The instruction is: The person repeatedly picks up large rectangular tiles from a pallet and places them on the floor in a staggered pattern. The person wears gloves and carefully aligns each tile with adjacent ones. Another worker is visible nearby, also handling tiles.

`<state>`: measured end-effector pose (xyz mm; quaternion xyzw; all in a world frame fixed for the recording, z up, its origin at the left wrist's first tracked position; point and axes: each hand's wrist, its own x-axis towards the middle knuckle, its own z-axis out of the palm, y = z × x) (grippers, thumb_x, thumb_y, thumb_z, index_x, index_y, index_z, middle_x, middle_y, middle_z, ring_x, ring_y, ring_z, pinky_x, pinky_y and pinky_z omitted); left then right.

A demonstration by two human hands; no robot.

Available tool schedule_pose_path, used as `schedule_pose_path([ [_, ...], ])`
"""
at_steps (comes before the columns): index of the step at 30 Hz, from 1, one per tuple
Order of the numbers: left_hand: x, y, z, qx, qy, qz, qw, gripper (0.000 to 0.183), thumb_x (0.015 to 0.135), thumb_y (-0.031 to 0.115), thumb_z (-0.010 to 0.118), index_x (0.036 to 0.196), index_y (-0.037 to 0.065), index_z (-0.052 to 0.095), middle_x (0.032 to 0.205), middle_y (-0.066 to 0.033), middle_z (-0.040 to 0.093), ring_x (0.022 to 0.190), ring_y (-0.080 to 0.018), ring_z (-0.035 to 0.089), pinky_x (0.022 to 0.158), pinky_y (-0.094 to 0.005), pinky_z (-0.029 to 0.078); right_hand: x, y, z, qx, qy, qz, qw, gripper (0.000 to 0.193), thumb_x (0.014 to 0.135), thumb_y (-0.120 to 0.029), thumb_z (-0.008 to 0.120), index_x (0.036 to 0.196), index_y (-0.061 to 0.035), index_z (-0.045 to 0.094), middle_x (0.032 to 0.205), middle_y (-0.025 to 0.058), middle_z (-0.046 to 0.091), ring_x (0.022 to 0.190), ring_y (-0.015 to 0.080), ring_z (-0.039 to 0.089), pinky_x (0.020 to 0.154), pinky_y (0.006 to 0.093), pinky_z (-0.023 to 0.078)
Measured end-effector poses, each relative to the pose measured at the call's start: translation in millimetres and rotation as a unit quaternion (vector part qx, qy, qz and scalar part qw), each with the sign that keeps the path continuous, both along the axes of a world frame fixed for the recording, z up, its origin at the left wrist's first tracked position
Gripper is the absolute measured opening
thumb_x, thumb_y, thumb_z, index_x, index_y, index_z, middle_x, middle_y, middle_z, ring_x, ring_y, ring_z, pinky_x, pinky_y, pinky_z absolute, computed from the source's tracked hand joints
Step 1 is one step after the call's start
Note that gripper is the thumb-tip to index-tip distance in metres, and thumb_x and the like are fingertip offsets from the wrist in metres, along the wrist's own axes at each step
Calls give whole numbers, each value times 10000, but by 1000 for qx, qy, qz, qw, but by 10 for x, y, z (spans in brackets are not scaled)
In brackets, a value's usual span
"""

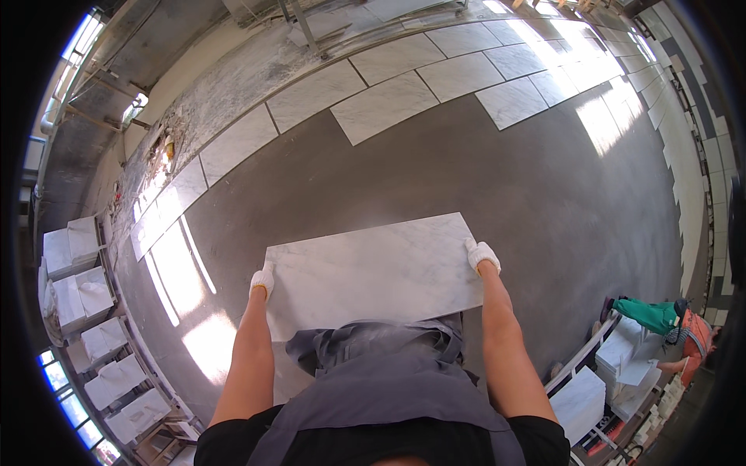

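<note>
A large rectangular white marble tile (369,268) with faint grey veins is held in front of my waist, above the grey floor. My left hand (263,281), in a white knitted glove with a yellow cuff edge, grips its left short side. On the opposite short side, my right hand (482,256) is closed in a matching glove, the thumb lying on the upper face. The fingers under the tile are hidden. My grey apron (388,388) overlaps the tile's near edge.
Matching marble tiles (385,105) lie in staggered rows on the grey floor (404,179), curving along the far side. Stacks of tiles (109,342) stand at the left. At the lower right, a cart carries more slabs (579,404), and a person in green and orange (657,317) bends beside it.
</note>
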<state>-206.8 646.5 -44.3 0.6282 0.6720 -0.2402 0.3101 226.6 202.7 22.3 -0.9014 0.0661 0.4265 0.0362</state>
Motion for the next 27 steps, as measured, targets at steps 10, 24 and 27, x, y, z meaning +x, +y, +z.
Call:
schedule_pose_path([
  [10,144,-11,390,-21,50,-28,998,913,972,709,336,1310,-107,566,1371,-313,555,1345,-417,494,1084,-457,398,192,-13,-187,10,79,-17,997,763,960,-651,452,1385,-27,567,1417,220,564,1331,396,524,1073,476,432],
  [24,496,-159,443,-97,94,-63,989,886,961,676,430,1335,-119,548,1350,-282,597,1278,-403,558,1052,-459,422,529,-363,-565,-105,148,2,983,695,987,-637,382,1356,-97,619,1393,161,603,1282,352,584,1028,470,476],
  [27,775,-249,529,-141,10,23,990,785,951,580,555,1312,-117,570,1239,-215,666,1133,-322,634,965,-422,488,663,-450,-648,-112,146,-8,983,689,985,-640,385,1350,-105,623,1384,158,610,1274,354,589,1030,472,476],
])
